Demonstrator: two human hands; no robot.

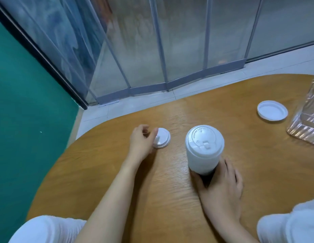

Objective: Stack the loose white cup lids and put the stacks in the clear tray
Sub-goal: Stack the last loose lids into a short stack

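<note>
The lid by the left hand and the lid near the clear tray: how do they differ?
The lid by the left hand lies top up, its sip tab showing; the lid near the clear tray lies upside down, showing its hollow inside. The left hand pinches the first; nothing touches the second. Both are white and lie singly on the table.

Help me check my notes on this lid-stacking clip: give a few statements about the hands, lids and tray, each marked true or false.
1. The left hand grips a single lid. True.
2. The right hand lies flat, away from the lid stack. False: it holds the stack's base.
3. An upturned lid lies beside the clear tray. True.
4. The stack stands inside the tray. False: it stands on the wooden table.
</note>
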